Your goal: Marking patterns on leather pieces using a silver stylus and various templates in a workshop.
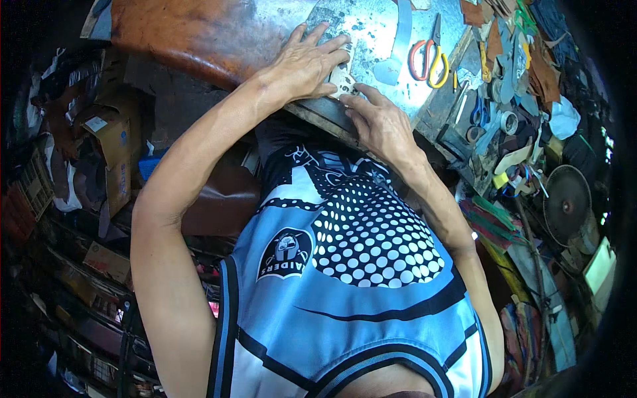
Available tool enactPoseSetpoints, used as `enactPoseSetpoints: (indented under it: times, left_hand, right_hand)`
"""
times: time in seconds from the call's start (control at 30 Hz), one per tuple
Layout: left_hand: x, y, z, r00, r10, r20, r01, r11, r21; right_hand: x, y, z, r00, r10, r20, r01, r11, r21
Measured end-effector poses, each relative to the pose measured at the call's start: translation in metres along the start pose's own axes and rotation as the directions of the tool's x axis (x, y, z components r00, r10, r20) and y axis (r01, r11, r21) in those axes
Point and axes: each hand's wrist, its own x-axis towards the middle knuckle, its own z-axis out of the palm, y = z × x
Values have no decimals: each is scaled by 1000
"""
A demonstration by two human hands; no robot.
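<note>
Left fingers (338,42) spread, right fingers (360,103) loosely bent, touch spotted material (342,81) on cluttered worktop (371,36).

A sky-blue sleeveless jersey (352,320) covers the torso, its middle carrying a black panel of round white dots (378,247). A black-and-white shield-shaped emblem (286,254) sits at the panel's nine o'clock; a black-and-blue striped neckband (391,351) curves at six o'clock. Both forearms are bare, sleeveless.
</note>
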Motion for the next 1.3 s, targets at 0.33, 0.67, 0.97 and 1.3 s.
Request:
enactPoseSetpoints:
  times: [0.33,0.67,0.97,1.3]
  left_hand:
    - [1,6,-3,997,-53,58,52,998,27]
    - [2,31,6,988,-143,-62,144,989,21]
    - [4,33,6,986,-159,-49,160,987,13]
    - [5,36,5,981,-190,-39,189,982,-17]
  right_hand:
    - [1,21,-11,995,-54,78,49,997,66]
    - [7,27,-23,984,-45,171,31,996,79]
    - [13,44,-32,966,-130,225,114,990,84]
    - [32,67,-39,894,-354,275,354,934,52]
